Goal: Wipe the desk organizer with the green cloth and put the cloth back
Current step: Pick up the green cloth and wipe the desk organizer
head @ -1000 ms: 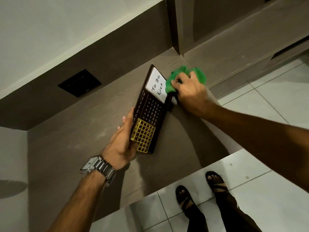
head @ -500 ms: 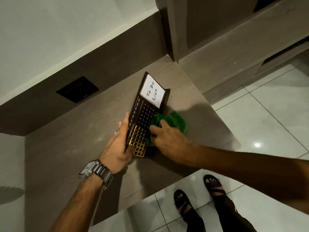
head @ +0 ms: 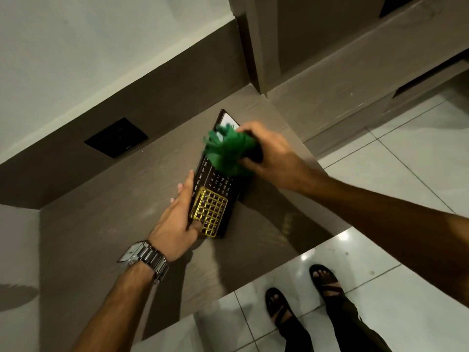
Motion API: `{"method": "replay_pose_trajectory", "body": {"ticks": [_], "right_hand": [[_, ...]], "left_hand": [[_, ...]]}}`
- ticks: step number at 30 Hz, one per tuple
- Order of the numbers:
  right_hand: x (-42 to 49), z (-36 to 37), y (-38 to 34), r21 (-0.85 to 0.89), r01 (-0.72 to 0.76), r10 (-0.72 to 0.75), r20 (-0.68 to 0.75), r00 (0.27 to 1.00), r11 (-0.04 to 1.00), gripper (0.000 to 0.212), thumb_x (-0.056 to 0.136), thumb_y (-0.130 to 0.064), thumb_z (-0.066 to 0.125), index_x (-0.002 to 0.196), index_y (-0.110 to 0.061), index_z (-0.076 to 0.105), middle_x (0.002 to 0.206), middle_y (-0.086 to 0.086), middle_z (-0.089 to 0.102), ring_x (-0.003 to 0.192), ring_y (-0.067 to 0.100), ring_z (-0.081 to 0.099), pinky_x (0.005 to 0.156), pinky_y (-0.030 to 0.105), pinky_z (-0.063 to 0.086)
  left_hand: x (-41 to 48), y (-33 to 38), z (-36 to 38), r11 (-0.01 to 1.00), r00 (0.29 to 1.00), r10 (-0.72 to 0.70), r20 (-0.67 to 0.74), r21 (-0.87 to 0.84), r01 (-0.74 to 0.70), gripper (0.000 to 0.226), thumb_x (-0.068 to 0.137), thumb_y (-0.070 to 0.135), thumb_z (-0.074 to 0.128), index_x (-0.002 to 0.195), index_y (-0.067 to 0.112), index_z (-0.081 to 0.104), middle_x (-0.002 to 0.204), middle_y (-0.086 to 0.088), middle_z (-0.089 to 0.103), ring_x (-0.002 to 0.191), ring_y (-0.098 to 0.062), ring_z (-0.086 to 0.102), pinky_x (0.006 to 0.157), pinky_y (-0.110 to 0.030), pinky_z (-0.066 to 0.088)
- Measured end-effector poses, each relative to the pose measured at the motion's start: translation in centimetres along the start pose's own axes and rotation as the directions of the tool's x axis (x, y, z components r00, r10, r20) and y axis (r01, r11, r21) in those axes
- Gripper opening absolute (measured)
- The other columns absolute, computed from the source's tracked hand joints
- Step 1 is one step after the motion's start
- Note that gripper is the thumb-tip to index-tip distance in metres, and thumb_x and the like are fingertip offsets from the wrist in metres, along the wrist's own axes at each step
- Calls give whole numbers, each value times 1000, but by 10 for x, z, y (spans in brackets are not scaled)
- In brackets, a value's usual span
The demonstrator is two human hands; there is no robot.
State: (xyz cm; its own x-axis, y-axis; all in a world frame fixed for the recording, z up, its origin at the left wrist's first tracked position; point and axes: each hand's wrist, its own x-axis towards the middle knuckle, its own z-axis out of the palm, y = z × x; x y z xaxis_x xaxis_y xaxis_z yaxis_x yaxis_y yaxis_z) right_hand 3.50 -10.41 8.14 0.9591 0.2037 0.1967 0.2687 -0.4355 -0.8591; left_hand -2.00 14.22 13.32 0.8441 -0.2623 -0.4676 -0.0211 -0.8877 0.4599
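A dark brown desk organizer (head: 220,189) with a calendar face and a gold grid slider lies on the brown desk (head: 106,224). My left hand (head: 177,222) grips its near left edge, thumb on the gold grid. My right hand (head: 269,151) is closed on the bunched green cloth (head: 228,151), which presses on the organizer's upper face and hides most of its white note panel.
A black wall socket plate (head: 116,137) sits on the back panel at left. A cabinet column (head: 253,47) rises behind the desk's far corner. The desk's front edge drops to white floor tiles (head: 380,163), where my sandalled feet (head: 302,298) stand.
My right hand has carried the cloth from the organizer's right side up onto its upper face, over the note panel. My left hand keeps its hold on the near end.
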Motion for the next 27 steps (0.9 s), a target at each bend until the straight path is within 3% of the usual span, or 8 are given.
{"method": "replay_pose_trajectory", "body": {"ticks": [4, 9, 11, 14, 17, 22, 25, 27], "right_hand": [[-12, 32, 21, -483, 250, -181, 186, 966, 839, 71, 77, -15, 74, 141, -21, 42, 137, 13, 50, 122, 33, 45, 89, 51, 50], [-21, 27, 48, -527, 588, -382, 453, 805, 614, 62, 83, -13, 70, 139, -21, 47, 144, 7, 49, 139, 36, 32, 104, 56, 39], [-13, 19, 54, -572, 608, -431, 430, 794, 550, 49, 88, -20, 57, 136, -30, 51, 145, -2, 47, 140, 26, 31, 109, 47, 35], [13, -8, 62, -637, 542, -417, 355, 837, 548, 28, 93, -45, 51, 121, -48, 57, 136, -29, 42, 121, -2, 35, 97, 35, 42], [38, -34, 65, -711, 355, -290, 218, 932, 607, 35, 88, -35, 60, 122, -26, 64, 136, -5, 57, 128, 31, 40, 102, 49, 33], [-8, 2, 53, -526, 370, -275, 252, 928, 766, 38, 91, -17, 52, 120, -38, 65, 140, -8, 51, 132, 12, 37, 109, 33, 32], [-46, 36, 39, -294, 528, -379, 438, 815, 797, 35, 83, -11, 66, 111, -33, 68, 131, 6, 60, 125, 25, 50, 104, 43, 42], [-55, 53, 37, -222, 688, -532, 488, 692, 692, 40, 74, -11, 79, 112, -21, 69, 125, 8, 65, 122, 35, 53, 98, 51, 47]], "left_hand": [[-1, 4, -2, 1000, 1000, -3, 21, -29, 4, 108, 87, 1, 58, 144, 48, -21, 162, -11, 14, 144, -39, 26, 113, -64, 28], [-1, 4, -2, 999, 1000, 3, 15, -44, -2, 107, 87, -1, 57, 144, 48, -20, 162, -12, 13, 143, -42, 27, 111, -66, 29], [-1, 4, -2, 999, 1000, 11, 12, -38, -10, 108, 87, -1, 57, 144, 48, -21, 163, -12, 13, 144, -39, 26, 112, -64, 29], [1, 3, -3, 999, 1000, 19, 16, -43, -19, 106, 88, 0, 56, 144, 47, -21, 163, -9, 13, 145, -38, 23, 112, -65, 28], [3, 2, -2, 999, 999, 31, 13, -29, -31, 106, 88, 2, 57, 145, 46, -20, 164, -9, 10, 147, -37, 21, 113, -64, 26], [3, 0, -3, 1000, 999, 30, 19, -3, -30, 108, 88, 3, 57, 142, 50, -24, 164, -11, 9, 146, -38, 23, 112, -65, 30], [3, 0, -4, 999, 999, 44, 21, 13, -45, 111, 87, 1, 58, 138, 54, -25, 161, -15, 18, 140, -45, 30, 108, -66, 34], [3, -1, -4, 999, 999, 37, 25, -1, -37, 115, 85, -2, 59, 137, 57, -25, 161, -15, 18, 139, -48, 31, 106, -67, 36]]}}
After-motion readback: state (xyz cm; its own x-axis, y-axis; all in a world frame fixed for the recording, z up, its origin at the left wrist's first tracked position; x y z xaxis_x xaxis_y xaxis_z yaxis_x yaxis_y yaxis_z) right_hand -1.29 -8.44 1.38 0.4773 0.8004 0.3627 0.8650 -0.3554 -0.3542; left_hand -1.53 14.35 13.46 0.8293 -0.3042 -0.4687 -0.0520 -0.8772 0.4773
